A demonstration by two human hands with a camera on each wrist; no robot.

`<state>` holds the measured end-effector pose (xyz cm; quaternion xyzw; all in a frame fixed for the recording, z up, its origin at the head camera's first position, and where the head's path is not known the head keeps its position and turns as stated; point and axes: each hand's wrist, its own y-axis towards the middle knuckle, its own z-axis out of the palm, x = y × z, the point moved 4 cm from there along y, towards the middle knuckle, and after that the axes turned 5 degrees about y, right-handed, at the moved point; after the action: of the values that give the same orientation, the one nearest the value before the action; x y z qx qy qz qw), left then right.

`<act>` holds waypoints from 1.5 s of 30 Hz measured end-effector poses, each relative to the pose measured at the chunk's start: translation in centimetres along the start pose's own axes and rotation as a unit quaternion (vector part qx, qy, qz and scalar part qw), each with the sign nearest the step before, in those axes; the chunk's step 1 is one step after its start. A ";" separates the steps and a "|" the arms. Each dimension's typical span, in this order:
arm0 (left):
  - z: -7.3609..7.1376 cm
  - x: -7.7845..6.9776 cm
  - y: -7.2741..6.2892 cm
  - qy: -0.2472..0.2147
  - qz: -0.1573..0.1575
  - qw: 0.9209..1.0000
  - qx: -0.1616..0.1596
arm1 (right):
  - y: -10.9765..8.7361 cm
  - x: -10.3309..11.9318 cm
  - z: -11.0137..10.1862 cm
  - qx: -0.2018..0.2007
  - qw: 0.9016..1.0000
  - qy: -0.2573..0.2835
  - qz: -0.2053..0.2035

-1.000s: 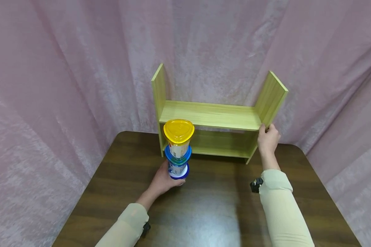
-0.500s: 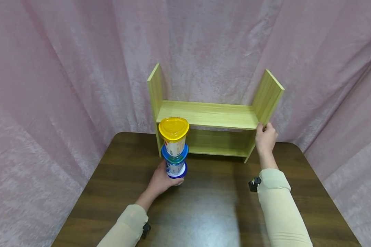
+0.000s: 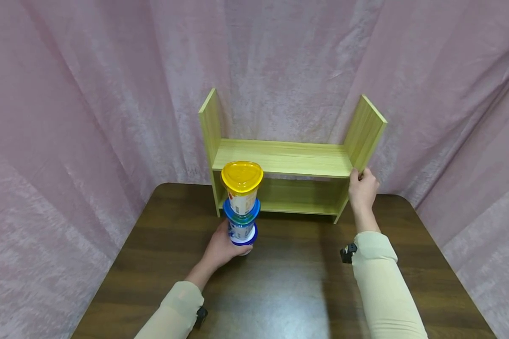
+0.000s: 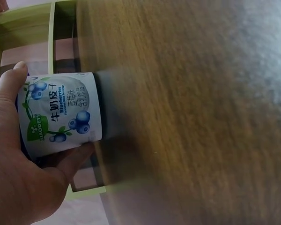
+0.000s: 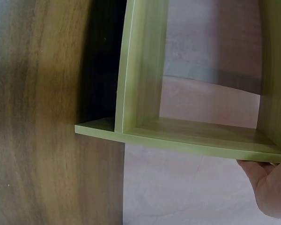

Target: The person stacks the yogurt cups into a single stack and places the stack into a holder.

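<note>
My left hand (image 3: 221, 247) curls round the bottom cup of a stack of three. In the left wrist view that cup (image 4: 61, 115) is white with a blueberry print; whether its base touches the table I cannot tell. On it stands a blue-lidded cup (image 3: 241, 230), topped by a yellow-lidded cup (image 3: 242, 200) that leans slightly. The stack is in front of the left end of a pale green wooden shelf (image 3: 284, 157). My right hand (image 3: 363, 190) grips the shelf's right side panel at the middle board's height; its fingers are partly hidden behind the panel.
The shelf has two tall side panels, a middle board (image 3: 288, 155) and a lower board near the brown wooden table (image 3: 288, 282). Pink curtains (image 3: 110, 94) hang close behind the table and along its sides. The table's rounded back corners are visible.
The top of the cup stack sways left, then a little back right, while my left hand keeps its grip. The whole view shifts slightly; my right hand stays on the shelf panel.
</note>
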<state>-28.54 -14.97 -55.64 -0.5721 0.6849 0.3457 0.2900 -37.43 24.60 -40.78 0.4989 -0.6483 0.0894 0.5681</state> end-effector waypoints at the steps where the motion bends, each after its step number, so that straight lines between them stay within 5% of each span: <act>1: 0.0 0.0 0.0 0.002 0.000 1.000 0.000 | 0.0 0.0 0.0 -0.001 1.000 0.000 0.000; 21: 0.2 -2.5 0.2 0.020 0.035 0.999 0.020 | -0.4 0.0 0.8 -0.007 1.000 0.004 -0.005; 45: 0.2 -3.5 1.2 -0.019 0.045 0.998 0.027 | -0.2 -0.2 1.4 -0.006 1.000 0.005 0.002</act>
<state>-29.11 -12.63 -52.84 -0.5259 0.7134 0.3506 0.3026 -38.26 23.66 -41.55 0.4935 -0.6472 0.0890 0.5741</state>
